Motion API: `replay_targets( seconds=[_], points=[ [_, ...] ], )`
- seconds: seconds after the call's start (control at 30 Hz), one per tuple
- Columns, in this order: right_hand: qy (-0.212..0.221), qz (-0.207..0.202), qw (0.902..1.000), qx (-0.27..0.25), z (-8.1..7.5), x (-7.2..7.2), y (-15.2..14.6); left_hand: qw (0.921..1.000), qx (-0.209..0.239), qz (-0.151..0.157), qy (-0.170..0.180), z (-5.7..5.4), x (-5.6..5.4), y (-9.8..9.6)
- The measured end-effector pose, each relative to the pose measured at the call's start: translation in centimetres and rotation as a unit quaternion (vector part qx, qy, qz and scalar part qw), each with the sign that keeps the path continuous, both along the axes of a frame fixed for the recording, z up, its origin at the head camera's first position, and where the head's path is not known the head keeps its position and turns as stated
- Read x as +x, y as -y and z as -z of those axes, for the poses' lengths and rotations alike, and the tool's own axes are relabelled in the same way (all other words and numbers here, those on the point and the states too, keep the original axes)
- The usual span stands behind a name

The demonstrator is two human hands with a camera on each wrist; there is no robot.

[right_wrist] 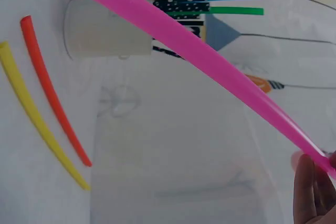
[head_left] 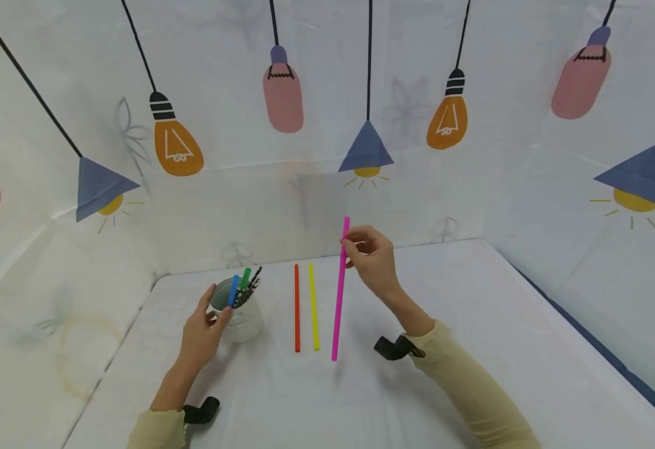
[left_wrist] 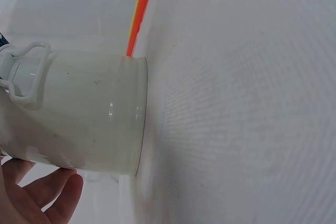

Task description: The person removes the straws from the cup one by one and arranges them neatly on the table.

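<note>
My right hand [head_left: 371,257] pinches a pink drinking straw [head_left: 339,305] near its upper end, and the straw hangs almost upright over the table. With thumb and fingers spread around it, my left hand [head_left: 200,332] holds a white cup [head_left: 247,325] at the left. A small handle [left_wrist: 39,74] shows on the cup's side in the left wrist view. Out of the cup stick a blue straw [head_left: 234,290], a green straw [head_left: 245,277] and several black-and-white patterned straws [head_left: 253,286]. Between the hands, a red straw [head_left: 296,308] and a yellow straw [head_left: 313,305] lie side by side.
A white cloth covers the table [head_left: 473,386]. Behind it and along the sides hangs a pale sheet [head_left: 220,206] printed with lamps and bulbs. A dark blue strip [head_left: 602,347] runs beside the table's right edge.
</note>
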State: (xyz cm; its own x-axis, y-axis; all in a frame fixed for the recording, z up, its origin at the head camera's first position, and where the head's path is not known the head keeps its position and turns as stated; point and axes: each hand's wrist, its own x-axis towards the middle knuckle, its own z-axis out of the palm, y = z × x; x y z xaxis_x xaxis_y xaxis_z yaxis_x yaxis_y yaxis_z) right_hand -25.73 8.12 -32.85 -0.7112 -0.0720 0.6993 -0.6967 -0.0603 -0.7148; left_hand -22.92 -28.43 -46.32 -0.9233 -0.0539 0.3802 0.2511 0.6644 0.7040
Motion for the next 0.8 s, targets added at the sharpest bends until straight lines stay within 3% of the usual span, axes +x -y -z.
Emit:
replay_targets(
  seconds=[0.17,0.3,0.53,0.8],
  points=[
    [0.081,-0.010,0.9966,0.012,1.2,-1.5,-0.1,1.0000,-0.001,0.000,0.000,0.1,-0.2,0.0],
    [0.136,-0.010,0.9905,0.019,3.4,-3.8,-0.2,1.0000,-0.005,-0.001,-0.006,0.2,-0.2,0.1],
    [0.194,0.007,0.9803,0.038,6.6,-7.3,0.8,0.9998,-0.011,-0.002,-0.016,0.0,-0.3,0.1],
    [0.252,0.018,0.9650,0.070,8.8,-9.2,2.3,0.9999,-0.008,-0.006,-0.014,0.3,-0.2,0.1]
  ],
)
